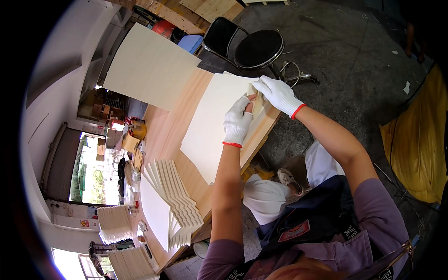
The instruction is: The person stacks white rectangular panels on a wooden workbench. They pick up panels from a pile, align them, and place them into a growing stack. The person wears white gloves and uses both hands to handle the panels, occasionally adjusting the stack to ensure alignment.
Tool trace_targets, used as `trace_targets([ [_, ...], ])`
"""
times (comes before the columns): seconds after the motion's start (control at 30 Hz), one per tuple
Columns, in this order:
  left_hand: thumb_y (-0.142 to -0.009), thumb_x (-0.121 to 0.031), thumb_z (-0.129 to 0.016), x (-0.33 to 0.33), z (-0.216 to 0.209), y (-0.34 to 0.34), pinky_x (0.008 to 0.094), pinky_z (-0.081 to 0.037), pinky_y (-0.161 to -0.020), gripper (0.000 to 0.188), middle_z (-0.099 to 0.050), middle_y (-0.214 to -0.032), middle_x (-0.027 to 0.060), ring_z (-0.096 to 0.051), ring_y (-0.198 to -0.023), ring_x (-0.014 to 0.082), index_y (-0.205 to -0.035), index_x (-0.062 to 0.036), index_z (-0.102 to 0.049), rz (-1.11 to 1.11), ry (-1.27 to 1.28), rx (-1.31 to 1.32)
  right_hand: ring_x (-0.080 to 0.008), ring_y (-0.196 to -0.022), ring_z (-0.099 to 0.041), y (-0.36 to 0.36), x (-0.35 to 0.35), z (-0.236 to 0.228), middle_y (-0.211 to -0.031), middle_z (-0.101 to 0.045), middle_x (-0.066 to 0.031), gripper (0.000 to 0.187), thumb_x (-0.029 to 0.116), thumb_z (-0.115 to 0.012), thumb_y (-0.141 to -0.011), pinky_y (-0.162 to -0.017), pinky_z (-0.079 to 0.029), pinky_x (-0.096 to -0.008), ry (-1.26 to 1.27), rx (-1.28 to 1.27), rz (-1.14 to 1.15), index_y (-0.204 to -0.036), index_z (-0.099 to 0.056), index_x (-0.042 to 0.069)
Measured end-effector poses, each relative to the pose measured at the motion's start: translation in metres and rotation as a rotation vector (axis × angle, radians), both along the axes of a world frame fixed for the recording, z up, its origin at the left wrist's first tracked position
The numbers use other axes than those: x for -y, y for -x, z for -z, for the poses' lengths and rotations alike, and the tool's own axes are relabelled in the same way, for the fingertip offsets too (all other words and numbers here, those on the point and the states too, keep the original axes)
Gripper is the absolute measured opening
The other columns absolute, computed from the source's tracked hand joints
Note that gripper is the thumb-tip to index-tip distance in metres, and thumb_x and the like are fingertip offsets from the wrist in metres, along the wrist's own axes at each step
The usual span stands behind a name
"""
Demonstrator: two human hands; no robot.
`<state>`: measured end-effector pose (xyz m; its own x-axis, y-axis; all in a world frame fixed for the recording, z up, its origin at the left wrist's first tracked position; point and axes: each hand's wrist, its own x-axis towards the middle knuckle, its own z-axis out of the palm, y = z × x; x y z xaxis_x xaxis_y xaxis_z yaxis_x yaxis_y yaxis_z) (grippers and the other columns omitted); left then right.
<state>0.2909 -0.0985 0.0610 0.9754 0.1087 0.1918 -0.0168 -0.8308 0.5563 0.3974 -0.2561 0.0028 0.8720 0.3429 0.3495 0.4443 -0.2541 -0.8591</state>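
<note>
Both my hands wear white knit gloves with red cuffs; bare fingertips poke out of the left one. A large cream sheet (217, 114) lies on the wooden table along its near edge. At the sheet's right end, my left hand (238, 122) is closed on a narrow cream strip (257, 103). My right hand (278, 94) pinches the far end of that strip, close to the table corner. Whether the strip is a folded edge of the sheet or a separate piece, I cannot tell. The right fingertips are partly hidden.
A fanned stack of cream sheets (179, 200) sits on the table (170, 126) to the left. Another large sheet (149, 65) sticks up past the far edge. A black stool (259, 48) and chair (219, 37) stand beyond. Yellow sheeting (417, 144) hangs at right.
</note>
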Motion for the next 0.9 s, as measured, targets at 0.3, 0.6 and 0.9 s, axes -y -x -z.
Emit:
trace_targets([
  [0.3, -0.097, -0.015, -0.072, -0.007, 0.01, 0.002, 0.0327, -0.053, -0.082, 0.035, -0.065, -0.099, 0.0103, -0.063, -0.087, 0.0215, -0.131, -0.0148, -0.071, 0.044, -0.101, 0.134, -0.0417, -0.088, -0.067, 0.003, -0.001, -0.003, -0.089, -0.068, -0.0197, 0.049, 0.053, -0.046, -0.108, -0.076, -0.048, -0.0501, -0.035, -0.016, -0.032, -0.105, -0.061, 0.007],
  [0.6, -0.101, -0.016, -0.064, -0.006, 0.007, 0.003, 0.0368, -0.056, -0.089, 0.03, -0.073, -0.112, 0.0144, -0.07, -0.097, 0.0292, -0.131, -0.0166, -0.071, 0.054, -0.017, 0.112, -0.0406, -0.084, -0.068, 0.001, -0.001, 0.0, -0.084, -0.067, -0.0179, 0.047, 0.052, -0.047, -0.108, -0.074, -0.048, -0.0502, 0.005, -0.004, -0.021, -0.102, -0.059, 0.007],
  [0.9, -0.092, -0.019, -0.078, -0.007, 0.011, 0.001, 0.038, -0.055, -0.091, 0.038, -0.072, -0.116, 0.0136, -0.068, -0.102, 0.0309, -0.129, -0.0189, -0.071, 0.026, -0.114, 0.109, -0.0428, -0.087, -0.067, 0.0, -0.002, 0.005, -0.088, -0.067, -0.0199, 0.045, 0.05, -0.046, -0.109, -0.074, -0.048, -0.0513, 0.016, 0.006, 0.005, -0.104, -0.059, 0.008],
])
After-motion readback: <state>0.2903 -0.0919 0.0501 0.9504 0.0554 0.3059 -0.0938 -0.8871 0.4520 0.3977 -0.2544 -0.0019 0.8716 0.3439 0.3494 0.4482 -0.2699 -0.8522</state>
